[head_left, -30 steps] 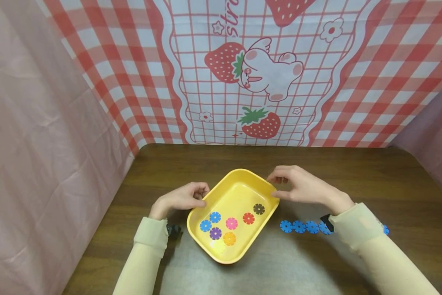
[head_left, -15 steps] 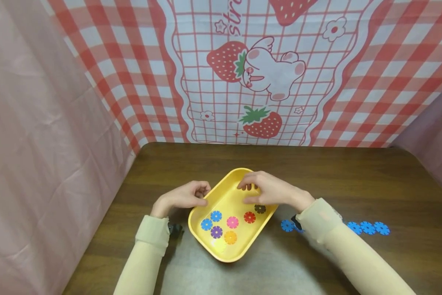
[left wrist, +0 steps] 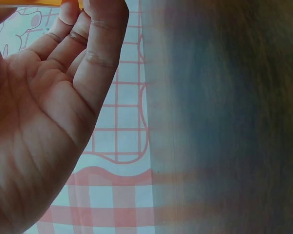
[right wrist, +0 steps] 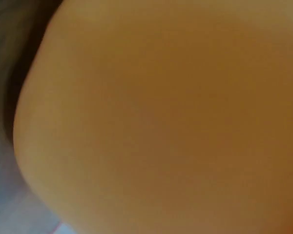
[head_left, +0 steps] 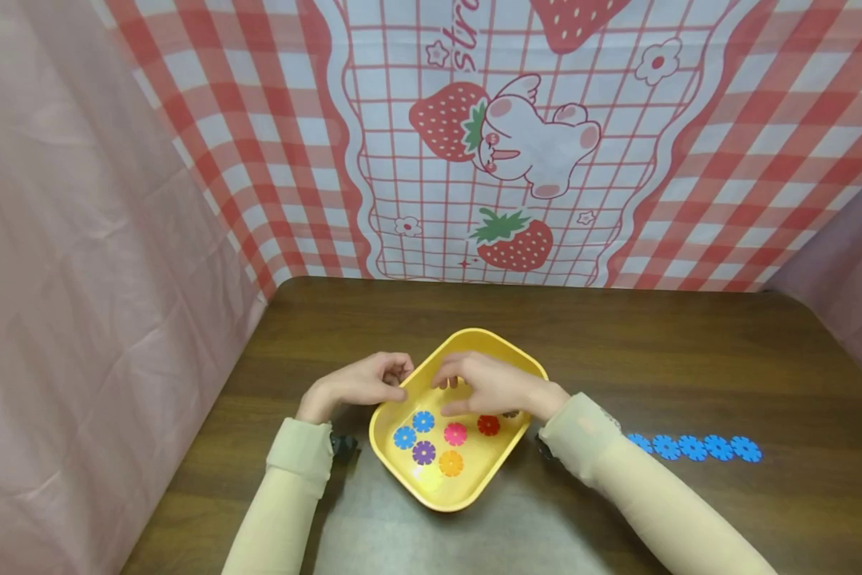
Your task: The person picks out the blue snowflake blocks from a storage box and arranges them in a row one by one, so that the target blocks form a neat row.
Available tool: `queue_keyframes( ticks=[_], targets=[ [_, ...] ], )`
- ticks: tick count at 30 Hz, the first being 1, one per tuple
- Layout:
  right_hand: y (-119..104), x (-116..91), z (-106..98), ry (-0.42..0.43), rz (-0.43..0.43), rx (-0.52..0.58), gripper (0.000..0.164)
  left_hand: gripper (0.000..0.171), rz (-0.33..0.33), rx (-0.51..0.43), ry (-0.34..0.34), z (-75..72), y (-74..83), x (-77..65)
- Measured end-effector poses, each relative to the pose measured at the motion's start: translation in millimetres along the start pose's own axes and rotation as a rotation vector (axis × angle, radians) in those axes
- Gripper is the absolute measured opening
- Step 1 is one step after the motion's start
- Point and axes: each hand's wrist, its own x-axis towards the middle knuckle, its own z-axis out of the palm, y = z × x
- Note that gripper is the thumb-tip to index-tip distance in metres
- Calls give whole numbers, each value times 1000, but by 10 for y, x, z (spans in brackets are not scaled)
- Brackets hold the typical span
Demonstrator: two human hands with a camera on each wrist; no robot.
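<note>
A yellow plastic basin (head_left: 485,469) stands at an angle on the table. My left hand (head_left: 364,378) grips its left rim, thumb over the edge and fingers outside; in the left wrist view that hand (left wrist: 49,97) reaches up to a strip of yellow. Inside lie notched snowflake discs: two blue ones (head_left: 405,438), a purple disc (head_left: 423,453), a pink disc (head_left: 455,434), a red disc (head_left: 488,425), an orange disc (head_left: 450,463) and a pale yellow disc (head_left: 429,479). A dark brown disc is mostly hidden under my right hand (head_left: 495,386), which hovers over the basin, fingers loosely bent, holding nothing.
A row of joined blue snowflake discs (head_left: 693,448) lies on the wooden table (head_left: 653,343) at the right, partly covered by my right sleeve (head_left: 596,447). A red-checked strawberry cloth (head_left: 517,184) hangs behind the table. Yellow fills most of the right wrist view.
My right hand has moved left from the basin's right rim to over its middle. More of the blue row's right end now shows. The left hand stays at the rim.
</note>
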Motion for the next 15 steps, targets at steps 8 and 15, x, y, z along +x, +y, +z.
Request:
queue_keyframes(
  ticks=[8,15],
  targets=[
    [-45,78,210,-48,5,-18,34,16,12,10,-1,9,-7,10],
    [-54,135,319,-51,8,-44,33,16,22,17,-1,0,12,-5]
  ],
)
